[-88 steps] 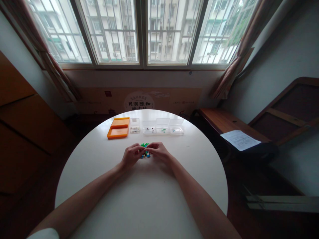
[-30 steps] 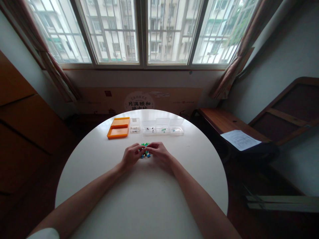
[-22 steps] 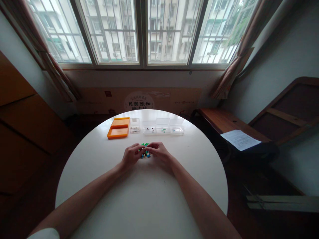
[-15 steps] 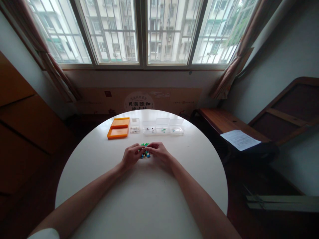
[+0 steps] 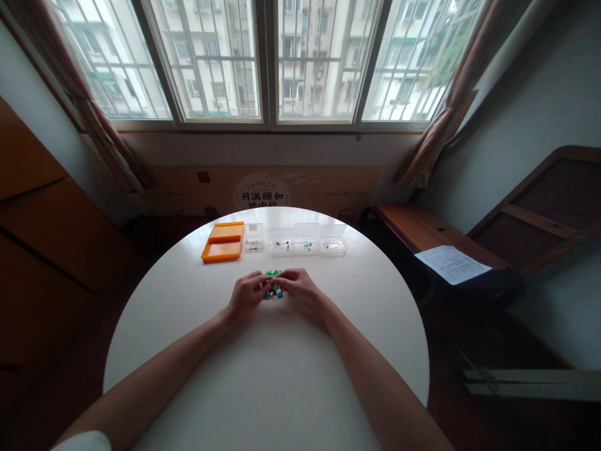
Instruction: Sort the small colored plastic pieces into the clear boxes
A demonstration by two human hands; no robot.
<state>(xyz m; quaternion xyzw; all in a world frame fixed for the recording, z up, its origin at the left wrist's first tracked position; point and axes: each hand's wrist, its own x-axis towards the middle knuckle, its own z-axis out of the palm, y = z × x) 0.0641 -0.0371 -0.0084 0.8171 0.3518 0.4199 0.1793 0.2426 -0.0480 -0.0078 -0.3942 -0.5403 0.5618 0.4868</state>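
Note:
My left hand [image 5: 248, 292] and my right hand [image 5: 301, 285] meet near the middle of the round white table [image 5: 272, 376]. Both are closed, thumbs and fingers pinched together fingertip to fingertip. Whatever lies between the fingertips is too small and too covered to name. Right below and around them is a cluster of small green, blue, yellow and dark pieces that look like toy building bricks [image 5: 280, 294]. My fingers hide part of this cluster, so I cannot tell whether its pieces are joined or loose.
Beyond my hands stand an orange two-part tray [image 5: 222, 253], a small clear box [image 5: 254, 246] with little parts, and a clear compartment box [image 5: 307, 250], lids raised, holding tiny dark and green pieces. A sheet of paper [image 5: 453, 264] lies on a wooden bench [image 5: 413, 225] at the right.

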